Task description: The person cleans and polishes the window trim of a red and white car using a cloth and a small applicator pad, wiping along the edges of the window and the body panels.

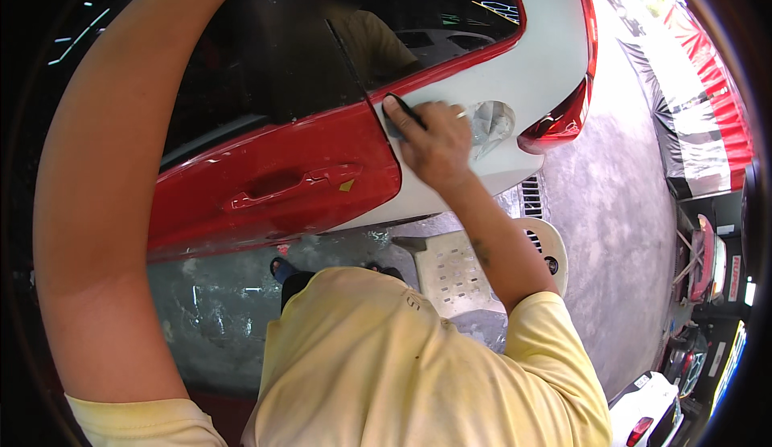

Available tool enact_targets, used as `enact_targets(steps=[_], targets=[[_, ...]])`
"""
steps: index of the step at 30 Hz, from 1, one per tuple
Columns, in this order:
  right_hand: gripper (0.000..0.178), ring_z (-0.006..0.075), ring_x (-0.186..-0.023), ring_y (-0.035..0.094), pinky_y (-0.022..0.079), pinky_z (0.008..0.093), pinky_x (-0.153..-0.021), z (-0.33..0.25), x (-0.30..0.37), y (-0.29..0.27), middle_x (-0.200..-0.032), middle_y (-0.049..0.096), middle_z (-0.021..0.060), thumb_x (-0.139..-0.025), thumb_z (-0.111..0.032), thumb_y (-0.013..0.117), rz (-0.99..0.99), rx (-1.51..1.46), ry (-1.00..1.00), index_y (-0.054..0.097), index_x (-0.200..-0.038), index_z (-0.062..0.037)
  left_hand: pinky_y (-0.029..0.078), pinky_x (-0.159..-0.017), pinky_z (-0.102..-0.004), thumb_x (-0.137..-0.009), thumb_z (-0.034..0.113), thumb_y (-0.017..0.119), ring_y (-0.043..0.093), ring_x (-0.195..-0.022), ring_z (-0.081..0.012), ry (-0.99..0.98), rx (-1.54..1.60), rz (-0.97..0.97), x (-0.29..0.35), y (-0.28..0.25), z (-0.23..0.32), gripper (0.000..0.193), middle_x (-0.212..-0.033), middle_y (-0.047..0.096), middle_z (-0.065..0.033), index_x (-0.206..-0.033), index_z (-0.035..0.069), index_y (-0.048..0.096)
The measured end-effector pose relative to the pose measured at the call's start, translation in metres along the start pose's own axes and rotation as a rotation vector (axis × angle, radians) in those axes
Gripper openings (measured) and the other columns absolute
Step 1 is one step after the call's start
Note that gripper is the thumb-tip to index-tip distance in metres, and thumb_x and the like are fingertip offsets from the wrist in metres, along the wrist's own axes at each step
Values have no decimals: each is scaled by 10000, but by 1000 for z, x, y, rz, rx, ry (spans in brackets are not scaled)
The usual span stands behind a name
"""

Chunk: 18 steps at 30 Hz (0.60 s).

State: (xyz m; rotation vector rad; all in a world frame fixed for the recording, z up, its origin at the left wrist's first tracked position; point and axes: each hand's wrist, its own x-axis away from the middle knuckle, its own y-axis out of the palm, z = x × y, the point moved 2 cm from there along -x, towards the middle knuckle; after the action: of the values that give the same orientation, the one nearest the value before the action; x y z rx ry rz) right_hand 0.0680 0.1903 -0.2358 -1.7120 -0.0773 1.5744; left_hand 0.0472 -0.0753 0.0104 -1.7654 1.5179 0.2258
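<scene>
Head view.
Right hand point(441, 143): one, fingers and thumb curled closed about a dark, flat-edged pad point(412, 113), the thumb along its near side.
Dark pad: pressed to the white rear panel point(511, 65) of a car, just right of the door seam and below the window's red trim.
Left hand: out of view past the upper edge, grip cannot be told; left arm point(112, 182) raised along the left side.
Rounded recess point(492, 125), clear film-like covering: just right of the right hand.
Red door point(358, 143), with red handle point(277, 193): left of the panel.
Red tail light point(560, 121): at the panel's right end.
Pale plastic chair point(450, 264), perforated: on the floor, below the right forearm.
</scene>
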Motion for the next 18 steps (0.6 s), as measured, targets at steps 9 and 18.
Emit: enact_targets(steps=[9,18], targets=[[531,194,-704,568,426,381,-661,-1,-7,2,-789,544,-19,-762,-152,803,-97,-57,-107,801,-1277,-282,528,-1014,-486,-753,309,862,636,-1161,-351,-38,38,4,-2,2,5,601,-1242,649,-106,-1301,161,667],[513,187,-718,573,419,384,-675,13,-23,-9,-799,531,-25,-777,-145,789,-171,-53,-192,794,-1260,-320,529,-1023,-485,-734,329,878,636,-1161,-354,6,-63,22,2,6,1,636,-1236,650,-102,-1309,161,664]])
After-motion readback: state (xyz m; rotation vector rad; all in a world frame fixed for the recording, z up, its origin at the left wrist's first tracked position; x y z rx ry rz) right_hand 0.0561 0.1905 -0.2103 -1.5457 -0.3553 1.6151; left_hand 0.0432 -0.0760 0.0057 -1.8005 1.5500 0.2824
